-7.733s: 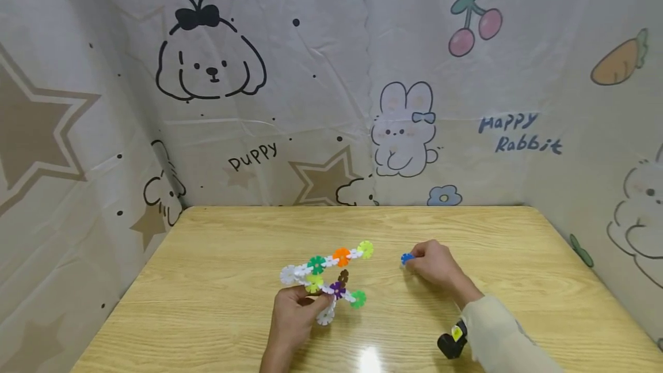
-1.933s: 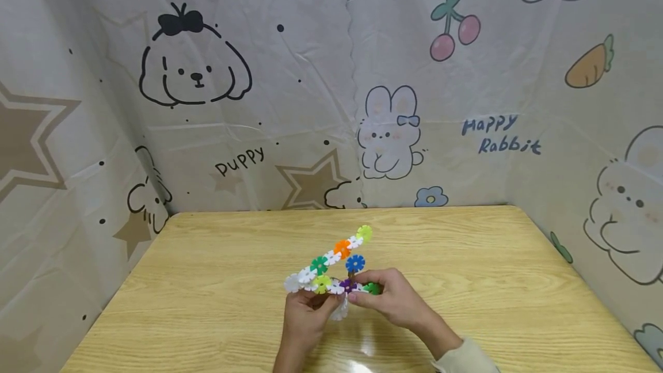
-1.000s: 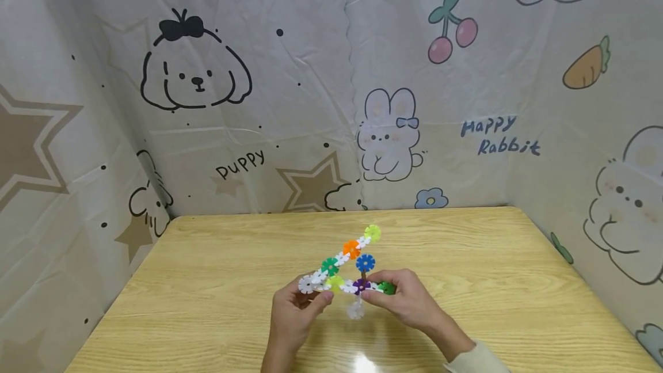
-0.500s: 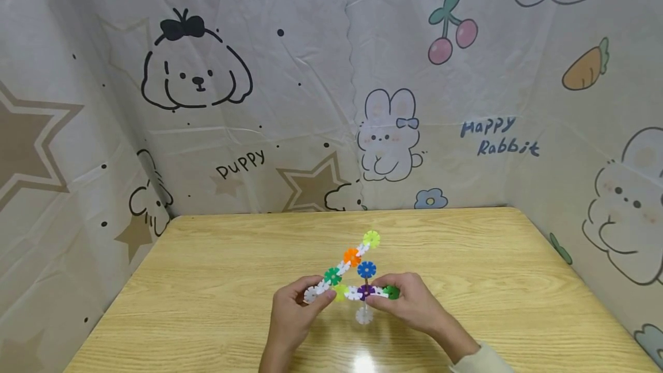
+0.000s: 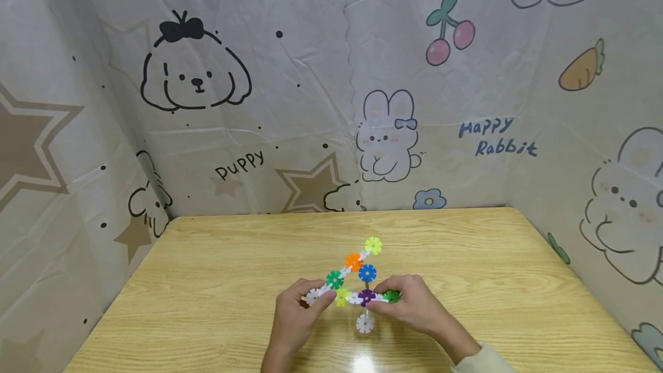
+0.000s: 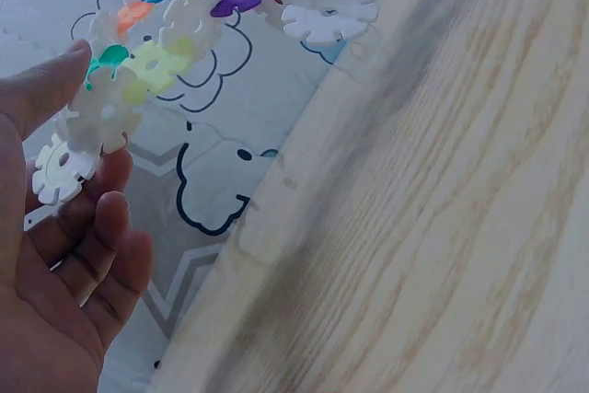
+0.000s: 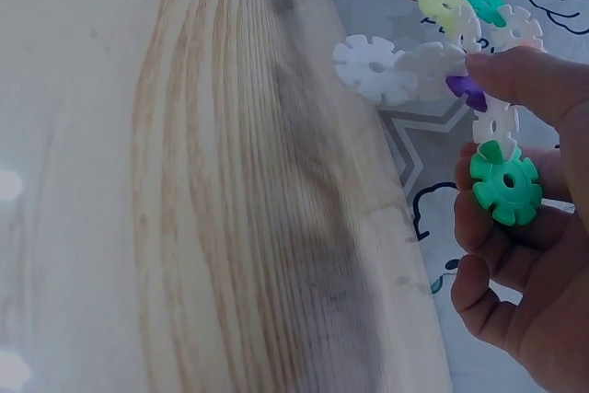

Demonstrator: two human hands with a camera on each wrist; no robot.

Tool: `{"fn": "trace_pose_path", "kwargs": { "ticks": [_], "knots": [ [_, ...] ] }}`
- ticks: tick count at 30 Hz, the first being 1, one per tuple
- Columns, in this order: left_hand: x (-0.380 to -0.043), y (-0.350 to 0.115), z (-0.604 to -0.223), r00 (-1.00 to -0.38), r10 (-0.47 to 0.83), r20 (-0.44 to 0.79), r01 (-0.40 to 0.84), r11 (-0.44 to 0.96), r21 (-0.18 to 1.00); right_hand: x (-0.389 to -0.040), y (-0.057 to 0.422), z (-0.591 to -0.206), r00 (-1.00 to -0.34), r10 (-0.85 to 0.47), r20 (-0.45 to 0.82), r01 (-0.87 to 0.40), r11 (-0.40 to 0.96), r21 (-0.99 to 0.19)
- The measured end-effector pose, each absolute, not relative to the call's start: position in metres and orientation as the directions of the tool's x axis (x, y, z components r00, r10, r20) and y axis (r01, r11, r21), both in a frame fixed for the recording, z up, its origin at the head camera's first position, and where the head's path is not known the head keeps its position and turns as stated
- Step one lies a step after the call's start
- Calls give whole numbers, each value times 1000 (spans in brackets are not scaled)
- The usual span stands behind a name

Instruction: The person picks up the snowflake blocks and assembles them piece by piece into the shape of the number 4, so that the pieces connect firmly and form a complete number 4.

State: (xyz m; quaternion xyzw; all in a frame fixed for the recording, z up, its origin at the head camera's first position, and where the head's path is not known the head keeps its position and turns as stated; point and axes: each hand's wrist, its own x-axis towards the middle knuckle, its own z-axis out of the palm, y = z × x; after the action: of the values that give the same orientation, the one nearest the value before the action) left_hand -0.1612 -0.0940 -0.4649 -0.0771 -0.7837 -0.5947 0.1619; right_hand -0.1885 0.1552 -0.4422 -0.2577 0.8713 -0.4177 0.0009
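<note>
Both hands hold up a branched construction of interlocking snowflake discs [image 5: 354, 262] above the table. My left hand [image 5: 297, 316] pinches the white discs [image 6: 63, 170] at its left corner, where two arms meet. A slanting arm carries green, white and orange discs up to a yellow-green disc [image 5: 373, 246]. Along the lower arm lie yellow-green and white discs, then a purple disc [image 5: 366, 298]. Above the purple one stands a blue disc [image 5: 367, 273] on a brown disc seen edge-on; below it hangs a white disc [image 5: 365, 323]. My right hand [image 5: 414, 304] pinches beside the purple disc, near the green end disc [image 7: 506, 183].
The wood-grain table [image 5: 233, 269] spreads around both hands, with a bright reflection near its front. A printed cloth [image 5: 311, 102] with cartoon animals and stars hangs behind it and along both sides.
The blue disc, earlier apart in my right hand, now stands on the construction. My left hand has shifted its grip to the left corner. Lately the construction has lowered slightly.
</note>
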Motion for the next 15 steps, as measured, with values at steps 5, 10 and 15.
{"fn": "trace_pose_path", "kwargs": {
  "ticks": [5, 10, 15],
  "knots": [
    [-160, -93, -467, -931, -70, 358, 325, 285, 902, -187, 156, -443, -882, -430, 191, -422, 544, -725],
    [-160, -93, -469, -942, -61, 331, 293, 337, 895, -186, 156, -446, -890, -422, 172, -405, 559, -723],
    [-158, -92, -471, -953, -65, 297, 242, 432, 869, -186, 156, -449, -886, -439, 150, -400, 558, -728]
  ]
}}
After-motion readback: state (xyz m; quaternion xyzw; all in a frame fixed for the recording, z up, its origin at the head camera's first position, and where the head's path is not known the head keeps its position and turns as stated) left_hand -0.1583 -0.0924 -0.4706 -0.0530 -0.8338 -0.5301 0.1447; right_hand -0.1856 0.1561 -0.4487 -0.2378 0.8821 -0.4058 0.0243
